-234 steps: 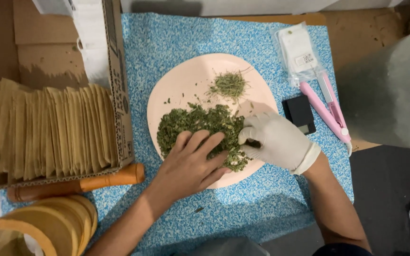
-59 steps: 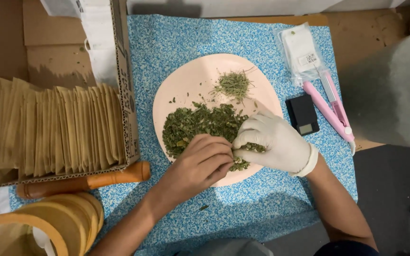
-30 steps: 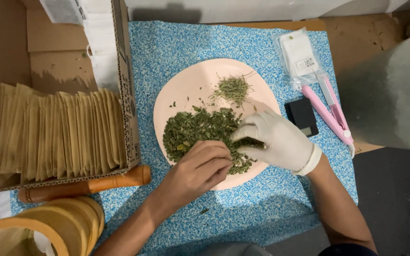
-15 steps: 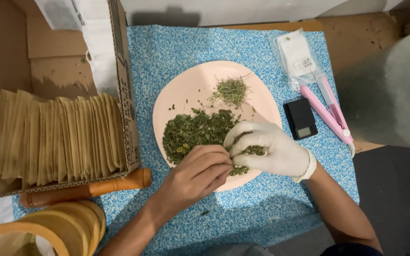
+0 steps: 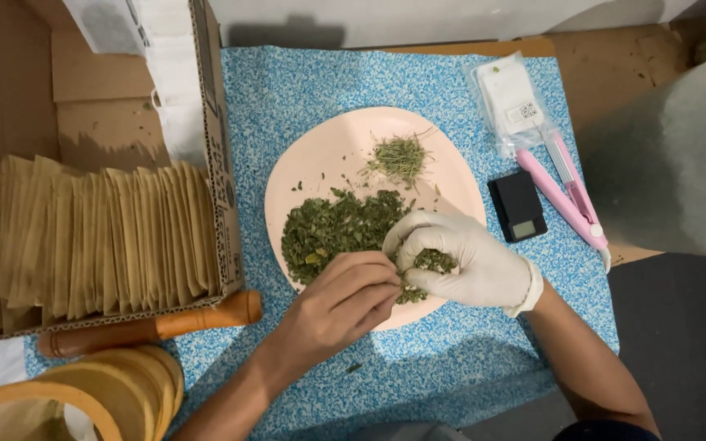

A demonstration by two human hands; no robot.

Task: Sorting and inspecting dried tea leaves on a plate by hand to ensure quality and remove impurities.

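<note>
The bare left hand (image 5: 341, 298) and the gloved right hand (image 5: 461, 260) meet over the near edge of a pale pink plate (image 5: 320, 151) that lies on a blue speckled mat (image 5: 288, 73) on the bench. The main heap of crushed green dried leaves (image 5: 332, 229) fills the plate's near half. The right hand's fingers are curled around a clump of these leaves. The left hand's fingers are drawn together at their tips against that clump; whether they pinch a piece cannot be told, as the tips are partly hidden. A smaller pile of thin stems (image 5: 399, 155) sits apart at the plate's far side.

A black pocket scale (image 5: 517, 207) and a pink heat sealer (image 5: 569, 194) lie right of the plate. A cardboard box (image 5: 221, 180) of upright brown paper sachets (image 5: 100, 233) stands to the left, with a wooden pestle (image 5: 157, 325) just in front.
</note>
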